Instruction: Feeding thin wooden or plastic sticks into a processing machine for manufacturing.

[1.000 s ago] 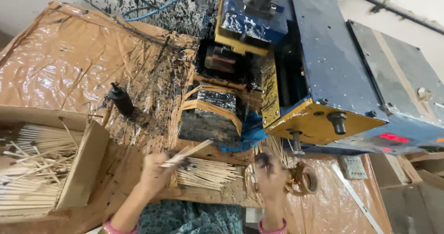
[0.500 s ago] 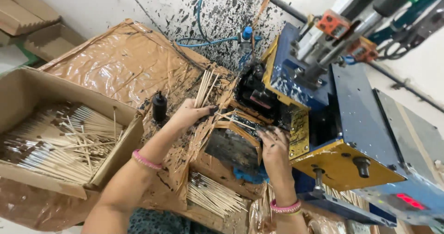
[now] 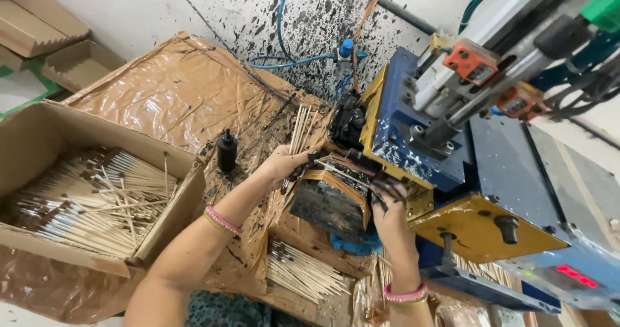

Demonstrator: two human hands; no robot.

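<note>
My left hand (image 3: 283, 162) grips a bundle of thin bamboo sticks (image 3: 299, 130), held upright beside the tape-wrapped feed hopper (image 3: 328, 201) of a blue and yellow machine (image 3: 445, 172). My right hand (image 3: 387, 207), fingers blackened, rests on the hopper's right edge close to the machine's yellow plate, touching a few sticks lying across the hopper top. Both wrists wear pink bangles.
A cardboard box (image 3: 39, 140) on the left holds several dark-tipped sticks. A loose stick pile (image 3: 300, 272) lies below the hopper. A small black bottle (image 3: 226, 151) stands on the brown plastic-covered table (image 3: 168, 94). The wall behind is spattered black, with blue tubing (image 3: 284, 30).
Both hands rose from the loose stick pile to the hopper. My left hand lifted a stick bundle upright, and the view tilted up toward the machine.
</note>
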